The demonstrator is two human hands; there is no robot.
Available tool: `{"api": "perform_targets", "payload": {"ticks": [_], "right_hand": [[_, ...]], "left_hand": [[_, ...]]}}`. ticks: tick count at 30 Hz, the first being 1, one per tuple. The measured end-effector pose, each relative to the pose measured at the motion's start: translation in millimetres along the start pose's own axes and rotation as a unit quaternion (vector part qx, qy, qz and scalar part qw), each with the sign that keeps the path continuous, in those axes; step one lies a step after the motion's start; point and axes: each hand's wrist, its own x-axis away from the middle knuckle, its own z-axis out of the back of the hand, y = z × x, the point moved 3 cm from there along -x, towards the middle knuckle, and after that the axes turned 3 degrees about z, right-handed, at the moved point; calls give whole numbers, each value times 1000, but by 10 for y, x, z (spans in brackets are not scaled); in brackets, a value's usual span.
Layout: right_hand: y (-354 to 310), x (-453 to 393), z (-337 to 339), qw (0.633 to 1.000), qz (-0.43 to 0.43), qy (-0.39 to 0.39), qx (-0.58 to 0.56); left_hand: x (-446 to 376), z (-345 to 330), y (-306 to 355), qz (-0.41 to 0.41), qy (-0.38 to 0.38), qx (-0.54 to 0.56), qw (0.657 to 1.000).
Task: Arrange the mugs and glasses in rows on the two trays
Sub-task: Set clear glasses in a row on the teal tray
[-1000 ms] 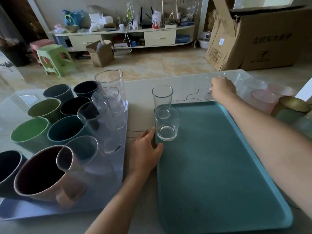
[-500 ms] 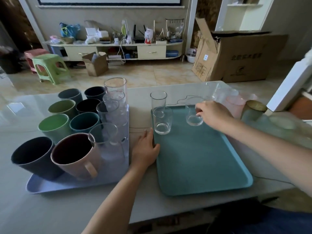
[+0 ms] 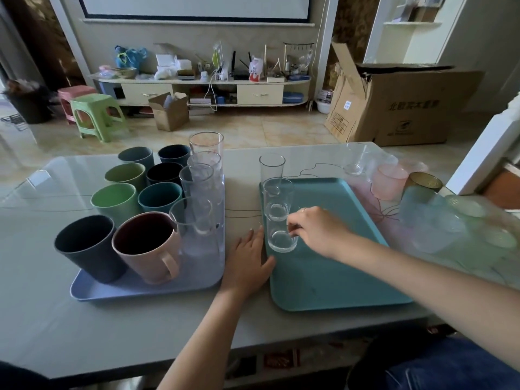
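Observation:
A teal tray lies on the table to the right of a lilac tray. Along the teal tray's left edge stand three clear glasses in a line. My right hand grips the nearest clear glass, which stands on the tray. The middle glass and the far glass stand behind it. My left hand rests flat on the table against the teal tray's left rim. The lilac tray holds several coloured mugs and a column of clear glasses.
To the right of the teal tray stand a clear glass, pink frosted cups, a gold cup and pale green glassware. A thin cable runs across the tabletop. The table's front edge is near my body.
My right hand fetched a clear glass from the far right of the table and brought it left to the teal tray's left column, in front of the other two. The view also tilted up.

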Motion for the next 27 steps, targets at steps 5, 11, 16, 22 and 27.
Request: {"api": "perform_targets", "payload": {"ticks": [5,11,16,22,27], "right_hand": [[-9,-27,-64,1000,-5,-19,12],[81,-6,248,998,-5,-64,-8],[780,-270,562,990,-102,81,-56],[1790,-789,548,963,-244,103,41],[2377,-1235,371,937,-325,99,86]], "left_hand": [[-15,-12,0,3,14,-6,1000],[4,64,-18,-9,34,103,994],[-122,54,-57,46,102,126,986],[-547,51,-121,67,108,70,989],[-696,-55,-162,95,87,-18,992]]}}
